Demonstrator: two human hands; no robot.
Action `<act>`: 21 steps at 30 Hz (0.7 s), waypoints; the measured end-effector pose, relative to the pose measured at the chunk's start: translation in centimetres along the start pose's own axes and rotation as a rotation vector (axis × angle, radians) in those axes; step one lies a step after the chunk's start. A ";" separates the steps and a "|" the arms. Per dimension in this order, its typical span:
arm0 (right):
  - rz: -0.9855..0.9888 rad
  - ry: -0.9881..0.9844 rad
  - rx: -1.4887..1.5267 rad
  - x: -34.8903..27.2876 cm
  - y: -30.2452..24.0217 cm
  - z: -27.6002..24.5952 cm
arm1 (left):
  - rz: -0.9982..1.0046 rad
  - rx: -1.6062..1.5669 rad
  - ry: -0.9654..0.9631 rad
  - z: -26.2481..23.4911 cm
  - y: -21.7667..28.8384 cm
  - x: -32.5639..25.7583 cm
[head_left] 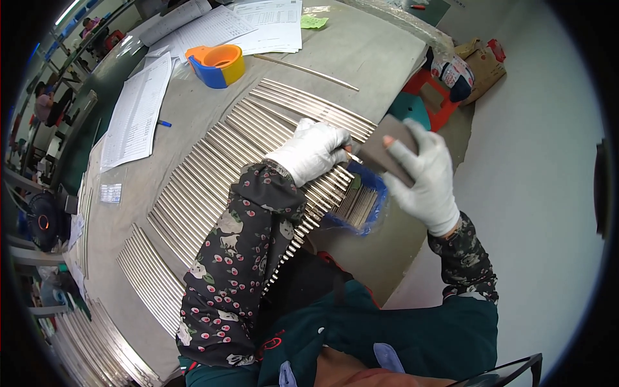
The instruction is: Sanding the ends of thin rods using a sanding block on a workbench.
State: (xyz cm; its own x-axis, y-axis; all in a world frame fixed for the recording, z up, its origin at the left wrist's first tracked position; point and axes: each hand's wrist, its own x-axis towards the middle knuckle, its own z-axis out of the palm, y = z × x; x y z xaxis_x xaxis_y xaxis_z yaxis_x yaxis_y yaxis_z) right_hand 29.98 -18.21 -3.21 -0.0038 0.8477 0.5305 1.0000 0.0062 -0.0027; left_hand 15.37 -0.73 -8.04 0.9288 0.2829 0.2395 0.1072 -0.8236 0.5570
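Note:
My left hand (314,149), in a white glove, is closed around a thin metal rod (353,157) whose tip pokes out toward the right. My right hand (425,174), also gloved with a bare fingertip showing, grips a grey-brown block (387,149) and presses it against the rod's tip. Below both hands lies a wide row of metal rods (213,174) side by side on the grey table (361,51). Under the block a blue-lined tray (364,206) holds more short rods at the table's edge.
A second batch of rods (151,280) lies lower left. An orange, yellow and blue tape dispenser (218,64), printed sheets (138,109), a single loose rod (306,72) and a green note (314,22) sit farther back. A red stool (433,97) and bags stand on the floor to the right.

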 end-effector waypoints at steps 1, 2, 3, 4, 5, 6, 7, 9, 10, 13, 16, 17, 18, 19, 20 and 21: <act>-0.100 -0.055 0.154 -0.1 -1.2 -0.3 | -0.002 0.000 -0.002 -0.1 0.1 0.0; -0.100 -0.155 0.187 -0.5 -2.2 -0.4 | -0.072 0.004 -0.070 -0.5 0.5 0.1; -0.101 -0.154 0.188 -0.3 -1.7 -0.2 | -0.142 0.009 -0.139 -0.9 0.8 0.1; 0.009 -0.085 -0.029 0.2 -0.6 0.2 | -0.117 -0.038 -0.129 -1.1 1.0 0.1; 0.122 -0.014 -0.249 0.5 0.6 0.5 | -0.114 -0.037 -0.130 -0.9 0.9 0.3; 0.133 0.039 -0.185 0.6 1.5 0.4 | -0.097 -0.001 -0.119 -0.5 0.8 0.4; 0.135 0.040 -0.188 0.5 1.3 0.4 | -0.080 0.033 -0.107 -0.2 0.6 0.6; -0.109 -0.015 0.163 0.1 -0.9 -0.3 | -0.088 0.024 -0.122 -0.4 0.7 0.7; -0.115 -0.088 0.179 -0.2 -1.5 0.2 | -0.103 0.032 -0.119 -0.5 0.7 0.6; 0.094 0.036 -0.251 0.6 0.4 -0.1 | -0.103 0.010 -0.135 -0.8 0.8 0.0; 0.110 0.077 -0.106 0.3 1.3 -0.1 | 0.079 0.047 0.008 -0.4 0.1 0.5; 0.085 0.095 -0.037 0.1 1.2 -0.2 | 0.078 0.043 0.008 -0.4 0.5 0.6; 0.099 0.081 -0.028 -0.1 1.3 -0.2 | 0.052 0.269 0.144 -0.3 0.9 0.9; 0.099 0.077 -0.029 -0.3 1.4 -0.2 | 0.024 0.494 0.278 -0.1 1.1 1.2; 0.101 0.099 -0.041 -0.5 1.5 -0.2 | -0.038 0.537 0.374 0.0 1.3 1.4; 0.104 0.121 -0.053 -0.8 1.6 -0.2 | -0.051 0.447 0.383 -0.3 1.5 1.3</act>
State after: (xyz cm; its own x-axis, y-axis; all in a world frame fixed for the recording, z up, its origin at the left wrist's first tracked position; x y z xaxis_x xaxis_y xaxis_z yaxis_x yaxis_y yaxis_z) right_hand 31.58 -18.98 -3.48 0.0973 0.7721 0.6280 0.9938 -0.1090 -0.0201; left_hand 16.60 -1.42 -6.65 0.7330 0.4163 0.5380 0.3645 -0.9081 0.2061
